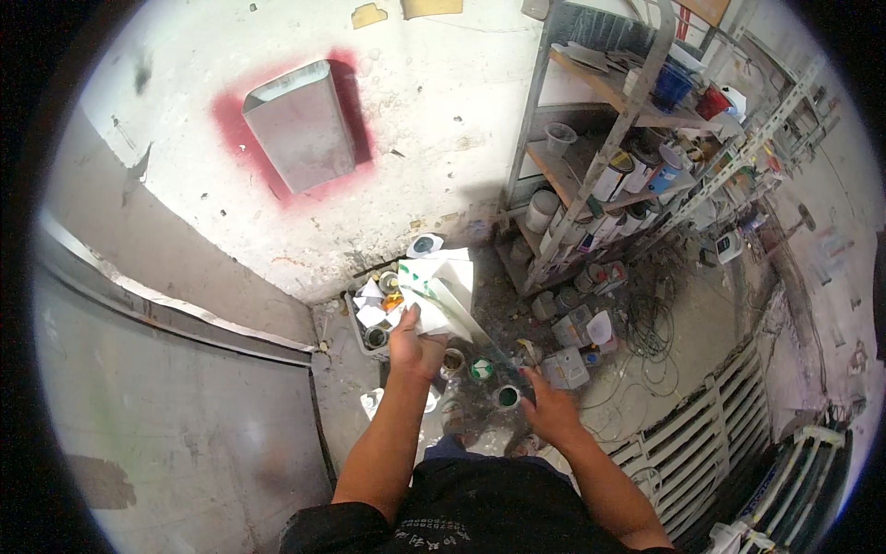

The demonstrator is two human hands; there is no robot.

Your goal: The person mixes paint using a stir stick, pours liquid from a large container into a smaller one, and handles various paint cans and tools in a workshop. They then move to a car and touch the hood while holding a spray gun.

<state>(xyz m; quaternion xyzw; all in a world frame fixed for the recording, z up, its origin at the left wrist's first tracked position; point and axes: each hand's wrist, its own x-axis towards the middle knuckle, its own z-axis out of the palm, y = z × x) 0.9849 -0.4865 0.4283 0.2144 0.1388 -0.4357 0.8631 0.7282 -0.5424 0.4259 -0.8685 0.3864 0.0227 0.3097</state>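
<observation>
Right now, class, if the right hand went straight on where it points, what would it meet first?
Probably the white paper in the left hand: the right hand points up-left toward it, though depth is unclear.

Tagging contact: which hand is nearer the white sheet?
Left. The left hand grips the white sheet at its lower edge; the right hand is off to its lower right, not touching it.

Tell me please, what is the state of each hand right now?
Left hand: closed, holding paper.
Right hand: closed, holding the end of a long strip.
</observation>
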